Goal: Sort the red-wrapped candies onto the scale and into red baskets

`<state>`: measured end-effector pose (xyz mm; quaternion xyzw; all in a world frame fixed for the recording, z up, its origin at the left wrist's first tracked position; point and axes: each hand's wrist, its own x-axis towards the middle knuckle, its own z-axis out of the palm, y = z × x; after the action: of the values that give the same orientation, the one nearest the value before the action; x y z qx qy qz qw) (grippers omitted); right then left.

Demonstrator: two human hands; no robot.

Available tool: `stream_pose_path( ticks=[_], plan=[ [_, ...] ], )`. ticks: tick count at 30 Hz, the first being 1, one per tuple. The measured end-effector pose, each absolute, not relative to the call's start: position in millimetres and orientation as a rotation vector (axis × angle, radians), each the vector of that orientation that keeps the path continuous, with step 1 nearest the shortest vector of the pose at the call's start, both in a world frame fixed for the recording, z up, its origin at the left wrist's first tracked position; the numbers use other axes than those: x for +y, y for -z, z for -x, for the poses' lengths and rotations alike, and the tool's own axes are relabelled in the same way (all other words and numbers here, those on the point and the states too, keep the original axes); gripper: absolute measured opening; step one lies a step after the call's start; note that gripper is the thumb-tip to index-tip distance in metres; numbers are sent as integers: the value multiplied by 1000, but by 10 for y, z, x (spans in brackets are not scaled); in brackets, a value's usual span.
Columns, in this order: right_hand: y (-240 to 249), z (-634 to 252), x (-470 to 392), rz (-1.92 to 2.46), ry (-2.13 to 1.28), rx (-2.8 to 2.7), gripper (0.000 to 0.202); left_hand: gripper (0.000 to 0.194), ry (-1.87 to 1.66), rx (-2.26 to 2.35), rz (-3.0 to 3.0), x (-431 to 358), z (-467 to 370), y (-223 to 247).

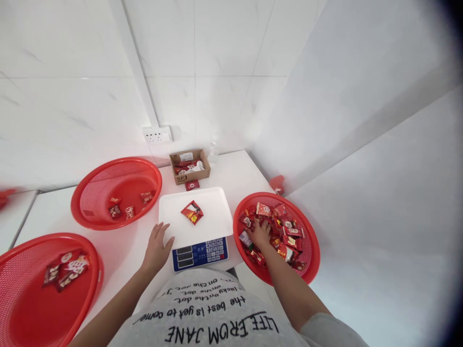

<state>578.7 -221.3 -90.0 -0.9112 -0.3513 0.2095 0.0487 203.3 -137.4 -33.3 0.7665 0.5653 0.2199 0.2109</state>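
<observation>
My left hand (158, 246) is beside the left edge of the white scale tray (217, 212), fingers apart and holding nothing. One red packet (193, 212) lies on that tray, above a blue keypad panel (200, 253). At the right, my right hand (259, 233) reaches into a red basket (314, 250) full of red packets (292, 230). Its fingers are spread on the packets; I see none lifted.
A cardboard box (191, 177) of packets stands behind the scale, with a red packet (192, 185) in front and a clear bottle (213, 148) beside it. Two red baskets (77, 205) (97, 279) with a few packets are at the left. Walls rise behind and right.
</observation>
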Motion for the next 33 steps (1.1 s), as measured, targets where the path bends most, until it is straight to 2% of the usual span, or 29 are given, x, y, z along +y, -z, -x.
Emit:
stream_pose_path(
  ticks=[6,12,23,30,33],
  plan=[
    [906,-5737,-2319,2660,-494,-1357,48,40,-588,1569,-2130,-1371,-2101,316],
    [890,-5711,-2303,2728,-541,-1184,53,42,-564,1557,-2129,-1398,-2115,330],
    [824,-5859,-2416,2392,-522,-1029,38,39,-638,1549,-2126,-1413,-2046,381],
    [413,-5790,-2309,2235,-391,-745,41,37,-663,1527,-2100,-1459,-2032,395],
    [141,-5505,-2122,1856,-565,-490,40,37,-666,1499,-2108,-1494,-2039,418]
  ],
)
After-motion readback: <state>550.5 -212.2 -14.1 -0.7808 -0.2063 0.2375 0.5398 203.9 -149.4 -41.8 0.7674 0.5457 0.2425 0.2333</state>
